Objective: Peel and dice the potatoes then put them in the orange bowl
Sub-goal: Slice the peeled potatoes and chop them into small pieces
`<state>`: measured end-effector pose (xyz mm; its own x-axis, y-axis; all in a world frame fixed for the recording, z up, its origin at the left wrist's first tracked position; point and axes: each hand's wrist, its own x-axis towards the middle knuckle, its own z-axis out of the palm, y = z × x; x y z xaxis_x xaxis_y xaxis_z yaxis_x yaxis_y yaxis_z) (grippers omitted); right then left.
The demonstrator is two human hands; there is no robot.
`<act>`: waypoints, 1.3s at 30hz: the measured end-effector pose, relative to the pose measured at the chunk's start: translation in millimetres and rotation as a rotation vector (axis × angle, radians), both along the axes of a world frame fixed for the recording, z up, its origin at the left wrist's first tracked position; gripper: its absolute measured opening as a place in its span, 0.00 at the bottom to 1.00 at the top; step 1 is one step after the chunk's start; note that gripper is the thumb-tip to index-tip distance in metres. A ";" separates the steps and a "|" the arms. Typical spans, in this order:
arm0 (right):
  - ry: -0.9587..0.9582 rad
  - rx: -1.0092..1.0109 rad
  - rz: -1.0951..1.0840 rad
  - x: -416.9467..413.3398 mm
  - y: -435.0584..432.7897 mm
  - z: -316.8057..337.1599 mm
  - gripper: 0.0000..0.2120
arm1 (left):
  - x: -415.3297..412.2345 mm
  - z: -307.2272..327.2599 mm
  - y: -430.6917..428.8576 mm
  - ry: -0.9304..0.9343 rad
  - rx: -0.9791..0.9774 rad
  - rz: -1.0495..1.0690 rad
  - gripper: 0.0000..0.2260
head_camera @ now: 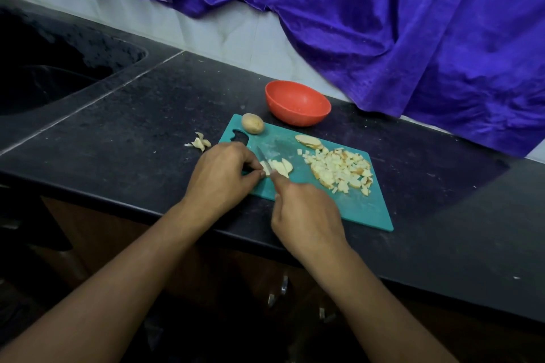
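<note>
While the sink (59, 79) sits unused at the far left of the dark counter (141, 115), a small heap of peelings (201, 142) lies just off the teal cutting board (348, 209). Next comes the left hand (224, 177), fingertips pinched down on the near-left end of a stack of potato slices (278, 167). That stack lies directly between the two hands, its long axis running roughly left to right across the board. Crossing it at an angle is the knife (263, 158), tip pointing away and slightly left, toward the whole unpeeled potato (252, 123) at the board's far-left corner. Closed around the handle is the right hand (306, 215), nearer the camera and forefinger laid toward the blade. Since the blade sits just beside the left fingertips, the coming cut likely calls for them to edge back. Farther right, the diced pile (339, 169) and one uncut slice (308, 141) wait; the orange bowl (298, 103) beyond the board is empty.
</note>
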<state>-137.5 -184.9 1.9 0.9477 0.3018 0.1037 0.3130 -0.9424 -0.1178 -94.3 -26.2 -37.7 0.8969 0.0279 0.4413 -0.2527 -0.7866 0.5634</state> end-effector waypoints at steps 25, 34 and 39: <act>0.017 0.055 0.023 -10.4 -9.8 3.7 0.24 | -12.6 -1.1 5.1 0.014 0.055 0.001 0.05; 0.013 0.143 -0.003 2.0 -4.7 23.9 0.20 | -15.1 -0.2 5.5 -0.002 0.045 -0.003 0.06; 0.002 0.105 0.023 0.0 3.7 9.5 0.22 | -13.2 -1.8 5.8 -0.009 0.052 -0.010 0.06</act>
<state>-137.6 -181.2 11.4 0.9410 0.3109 0.1338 0.3339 -0.9174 -0.2166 -107.5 -20.4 -39.6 0.8930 -0.0036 0.4500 -0.2652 -0.8121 0.5198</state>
